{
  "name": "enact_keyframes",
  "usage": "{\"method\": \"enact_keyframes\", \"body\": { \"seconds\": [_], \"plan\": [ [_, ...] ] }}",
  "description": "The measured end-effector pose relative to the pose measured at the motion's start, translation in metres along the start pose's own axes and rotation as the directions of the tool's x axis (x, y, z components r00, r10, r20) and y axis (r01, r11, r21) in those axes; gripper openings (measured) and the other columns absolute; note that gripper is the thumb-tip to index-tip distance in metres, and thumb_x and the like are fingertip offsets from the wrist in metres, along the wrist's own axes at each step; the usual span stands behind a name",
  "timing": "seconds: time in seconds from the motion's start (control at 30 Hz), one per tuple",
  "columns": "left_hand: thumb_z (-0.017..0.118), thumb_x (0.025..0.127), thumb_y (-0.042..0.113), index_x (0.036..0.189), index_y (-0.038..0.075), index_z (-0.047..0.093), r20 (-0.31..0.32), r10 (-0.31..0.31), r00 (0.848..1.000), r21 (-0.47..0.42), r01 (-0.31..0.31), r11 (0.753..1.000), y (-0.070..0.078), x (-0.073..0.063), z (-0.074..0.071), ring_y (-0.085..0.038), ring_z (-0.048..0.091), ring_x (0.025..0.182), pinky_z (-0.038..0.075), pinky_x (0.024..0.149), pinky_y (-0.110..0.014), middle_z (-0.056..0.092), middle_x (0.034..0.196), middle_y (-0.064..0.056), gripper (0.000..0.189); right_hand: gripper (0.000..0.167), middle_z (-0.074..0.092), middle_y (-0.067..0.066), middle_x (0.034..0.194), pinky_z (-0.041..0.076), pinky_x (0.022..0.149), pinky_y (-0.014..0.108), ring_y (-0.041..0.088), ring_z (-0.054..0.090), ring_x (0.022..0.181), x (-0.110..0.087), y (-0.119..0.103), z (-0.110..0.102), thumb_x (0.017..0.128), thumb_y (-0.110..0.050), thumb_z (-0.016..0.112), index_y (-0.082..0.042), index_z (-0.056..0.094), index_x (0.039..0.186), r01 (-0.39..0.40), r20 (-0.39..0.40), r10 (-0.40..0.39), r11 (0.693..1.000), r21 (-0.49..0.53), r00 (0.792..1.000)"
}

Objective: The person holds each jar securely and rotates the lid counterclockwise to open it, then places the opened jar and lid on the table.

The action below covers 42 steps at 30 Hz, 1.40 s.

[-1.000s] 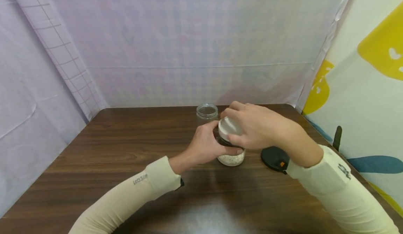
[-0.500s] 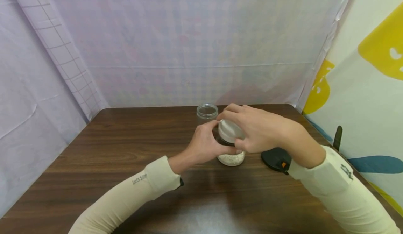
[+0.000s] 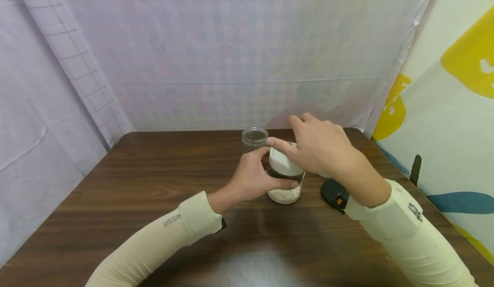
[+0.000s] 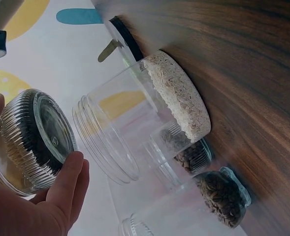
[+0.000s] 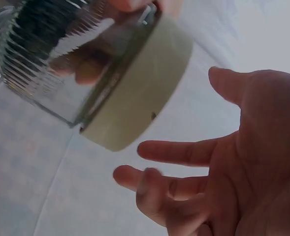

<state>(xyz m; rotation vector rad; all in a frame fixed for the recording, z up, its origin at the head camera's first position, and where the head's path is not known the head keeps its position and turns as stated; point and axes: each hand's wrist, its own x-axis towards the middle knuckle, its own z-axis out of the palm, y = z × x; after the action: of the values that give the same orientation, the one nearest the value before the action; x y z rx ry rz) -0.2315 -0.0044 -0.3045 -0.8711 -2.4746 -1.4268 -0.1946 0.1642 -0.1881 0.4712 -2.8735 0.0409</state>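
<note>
My left hand grips a small ribbed glass jar with dark contents, its thumb and fingers around the glass. A white lid sits on that jar, facing up toward the head camera. Below it on the table stands a larger clear jar, open at the top, with a layer of pale grain at its bottom. My right hand is over the lid's far right side with fingers extended. In the right wrist view its spread fingers are apart from the lid.
An open clear jar stands behind the left hand. In the left wrist view, jars with dark brown pieces stand past the grain jar. A black disc with an orange mark lies at the right, near the right sleeve.
My right hand has let go of the white lid, its fingers straightening and lifting up and away. The left hand and the small jar have stayed almost in place.
</note>
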Motion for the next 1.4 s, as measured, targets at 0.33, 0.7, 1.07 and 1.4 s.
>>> {"method": "enact_keyframes", "body": {
  "seconds": [0.33,0.7,1.07,1.4],
  "plan": [
    [0.093,0.067,0.049,0.119,0.031,0.066,-0.016,-0.012,1.0,0.016,0.013,1.0,0.001,0.001,-0.001,-0.002,0.064,0.1,0.055,0.085,-0.029,0.068,0.11,0.018,0.061,0.068,0.067,0.007,0.1,0.049,0.055,0.04,0.026,0.064,0.08,0.005,-0.003,0.014,0.093,-0.073,0.049,-0.011,0.064,0.118,0.05,0.044,-0.047,0.997,-0.06,0.998],
    [0.092,0.064,0.056,0.126,0.025,0.063,0.005,-0.081,0.997,0.007,0.081,0.997,0.0,-0.001,0.0,-0.005,0.063,0.107,0.054,0.091,-0.034,0.068,0.115,0.015,0.075,0.051,0.065,0.006,0.108,0.051,0.06,0.04,0.024,0.062,0.079,0.001,-0.001,0.009,0.092,-0.054,0.062,-0.016,0.062,0.127,0.16,0.08,-0.156,0.986,-0.04,0.984],
    [0.092,0.067,0.052,0.131,0.024,0.06,-0.019,-0.016,1.0,0.031,0.017,0.999,-0.002,-0.002,-0.001,-0.009,0.062,0.095,0.054,0.077,-0.03,0.067,0.11,0.011,0.076,0.056,0.056,0.0,0.138,0.054,0.08,0.04,0.026,0.057,0.106,0.0,0.008,0.0,0.083,-0.017,0.073,-0.021,0.057,0.137,0.376,0.187,-0.393,0.919,0.119,0.9],
    [0.093,0.067,0.049,0.135,0.032,0.057,-0.008,0.034,0.999,-0.015,-0.034,0.999,-0.004,-0.002,-0.001,-0.008,0.063,0.107,0.056,0.091,-0.043,0.067,0.117,0.013,0.079,0.067,0.059,-0.009,0.131,0.054,0.086,0.042,0.022,0.058,0.107,0.0,0.012,-0.001,0.073,0.004,0.067,-0.029,0.061,0.131,0.471,0.148,-0.497,0.863,0.18,0.855]
  ]
}}
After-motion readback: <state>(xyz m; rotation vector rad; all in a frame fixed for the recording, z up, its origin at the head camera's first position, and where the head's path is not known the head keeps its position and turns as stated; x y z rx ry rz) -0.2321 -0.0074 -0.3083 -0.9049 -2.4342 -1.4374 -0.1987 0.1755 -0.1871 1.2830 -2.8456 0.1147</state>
